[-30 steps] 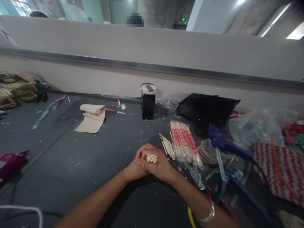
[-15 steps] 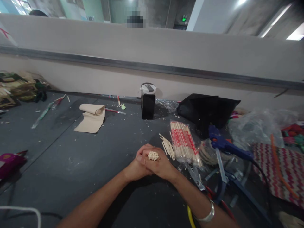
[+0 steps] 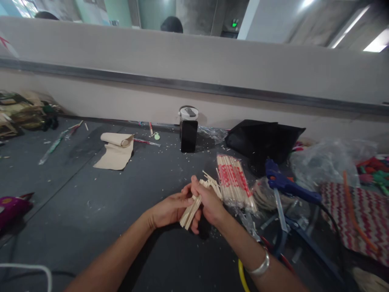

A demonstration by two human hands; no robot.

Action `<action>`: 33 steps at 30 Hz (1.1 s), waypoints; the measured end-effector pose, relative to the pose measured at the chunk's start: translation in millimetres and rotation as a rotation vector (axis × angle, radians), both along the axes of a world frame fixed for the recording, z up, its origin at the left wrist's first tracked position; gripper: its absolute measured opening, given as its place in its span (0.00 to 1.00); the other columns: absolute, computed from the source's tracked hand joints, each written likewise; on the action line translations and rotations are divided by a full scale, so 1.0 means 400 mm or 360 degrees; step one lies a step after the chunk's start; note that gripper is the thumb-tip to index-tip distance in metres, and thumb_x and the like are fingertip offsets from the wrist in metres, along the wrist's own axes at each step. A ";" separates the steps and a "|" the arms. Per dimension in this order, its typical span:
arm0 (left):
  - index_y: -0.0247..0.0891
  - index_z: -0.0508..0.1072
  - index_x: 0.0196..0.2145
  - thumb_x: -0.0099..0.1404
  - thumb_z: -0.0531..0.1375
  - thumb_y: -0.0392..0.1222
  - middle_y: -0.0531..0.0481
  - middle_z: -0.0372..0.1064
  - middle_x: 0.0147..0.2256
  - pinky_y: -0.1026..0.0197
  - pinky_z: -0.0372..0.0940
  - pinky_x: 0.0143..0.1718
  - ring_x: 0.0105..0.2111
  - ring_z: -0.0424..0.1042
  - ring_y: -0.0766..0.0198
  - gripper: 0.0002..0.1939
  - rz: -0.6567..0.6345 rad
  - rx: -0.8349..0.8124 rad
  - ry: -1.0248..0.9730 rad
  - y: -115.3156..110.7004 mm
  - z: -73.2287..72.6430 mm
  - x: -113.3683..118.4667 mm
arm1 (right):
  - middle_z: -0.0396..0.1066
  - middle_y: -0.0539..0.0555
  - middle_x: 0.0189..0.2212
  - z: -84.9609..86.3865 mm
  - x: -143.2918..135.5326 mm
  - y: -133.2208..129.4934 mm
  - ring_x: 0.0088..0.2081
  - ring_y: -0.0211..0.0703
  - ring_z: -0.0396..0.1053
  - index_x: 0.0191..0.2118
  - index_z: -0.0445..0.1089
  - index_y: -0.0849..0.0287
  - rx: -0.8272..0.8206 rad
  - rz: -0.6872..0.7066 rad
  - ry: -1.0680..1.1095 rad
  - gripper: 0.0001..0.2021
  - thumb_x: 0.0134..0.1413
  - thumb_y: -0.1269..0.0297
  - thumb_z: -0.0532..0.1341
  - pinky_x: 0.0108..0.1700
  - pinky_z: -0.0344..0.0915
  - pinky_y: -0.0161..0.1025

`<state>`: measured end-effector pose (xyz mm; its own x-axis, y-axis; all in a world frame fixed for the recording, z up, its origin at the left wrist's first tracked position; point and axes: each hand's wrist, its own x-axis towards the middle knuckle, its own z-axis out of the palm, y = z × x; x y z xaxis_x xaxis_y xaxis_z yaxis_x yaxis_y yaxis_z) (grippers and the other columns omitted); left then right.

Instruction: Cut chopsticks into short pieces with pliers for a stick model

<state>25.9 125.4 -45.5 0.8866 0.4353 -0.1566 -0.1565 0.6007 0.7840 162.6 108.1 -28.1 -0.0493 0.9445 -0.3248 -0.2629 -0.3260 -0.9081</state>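
A bundle of short pale wooden sticks (image 3: 190, 212) lies tilted between my two hands, its lower end pointing toward me. My left hand (image 3: 172, 207) grips it from the left, thumb on top. From the right, my right hand (image 3: 209, 201) wraps round its upper part, some fingers showing beneath. Loose sticks (image 3: 215, 184) lie on the dark table (image 3: 146, 178) just beyond my right hand. Beside them is a clear packet of sticks with red print (image 3: 233, 178).
A black phone (image 3: 189, 136) leans on a white container (image 3: 189, 113) at the back. Brown paper (image 3: 117, 152) lies left of it. At right are a blue glue gun (image 3: 288, 184), pliers-like tools, a black bag (image 3: 263, 138) and patterned cloth (image 3: 358, 215). A purple object (image 3: 13, 209) sits far left.
The bundle was upright, enclosed by both clasped hands with only its end showing. Now it is tilted, its length is visible, and my hands have parted slightly around it.
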 end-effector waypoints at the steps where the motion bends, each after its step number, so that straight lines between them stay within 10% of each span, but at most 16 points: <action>1: 0.33 0.66 0.38 0.62 0.56 0.51 0.45 0.68 0.31 0.54 0.68 0.33 0.28 0.73 0.60 0.16 -0.0045 -0.0042 -0.0008 -0.002 0.003 0.000 | 0.66 0.49 0.19 -0.003 0.000 0.002 0.19 0.35 0.65 0.17 0.57 0.58 -0.0006 -0.0033 0.0082 0.24 0.49 0.42 0.57 0.22 0.62 0.33; 11: 0.38 0.62 0.39 0.63 0.55 0.48 0.58 0.53 0.25 0.72 0.44 0.14 0.15 0.49 0.77 0.12 0.0151 0.0210 0.0448 0.005 0.034 -0.014 | 0.72 0.53 0.29 -0.029 0.009 0.020 0.28 0.37 0.68 0.34 0.70 0.60 0.0130 -0.0221 0.0277 0.18 0.50 0.47 0.60 0.29 0.64 0.33; 17: 0.39 0.61 0.36 0.65 0.48 0.40 0.52 0.60 0.26 0.65 0.54 0.25 0.24 0.62 0.66 0.05 0.1006 0.1529 0.1813 0.083 0.042 -0.088 | 0.70 0.56 0.38 -0.044 0.001 0.018 0.39 0.44 0.69 0.42 0.69 0.59 0.0306 -0.0286 -0.0225 0.18 0.48 0.53 0.62 0.35 0.70 0.40; 23: 0.36 0.66 0.41 0.64 0.45 0.34 0.41 0.66 0.36 0.54 0.59 0.37 0.39 0.66 0.50 0.13 0.0801 0.2226 0.2793 0.102 0.053 -0.142 | 0.72 0.54 0.37 -0.073 -0.008 0.010 0.38 0.43 0.70 0.41 0.70 0.58 0.0550 -0.0029 -0.0711 0.12 0.52 0.60 0.59 0.38 0.70 0.41; 33: 0.36 0.65 0.50 0.64 0.49 0.54 0.38 0.62 0.44 0.47 0.60 0.41 0.46 0.61 0.45 0.23 0.0786 0.2203 0.2959 0.096 0.041 -0.163 | 0.74 0.53 0.35 -0.073 -0.002 0.014 0.36 0.40 0.71 0.38 0.71 0.57 0.0659 0.0068 -0.0938 0.08 0.52 0.64 0.58 0.40 0.68 0.40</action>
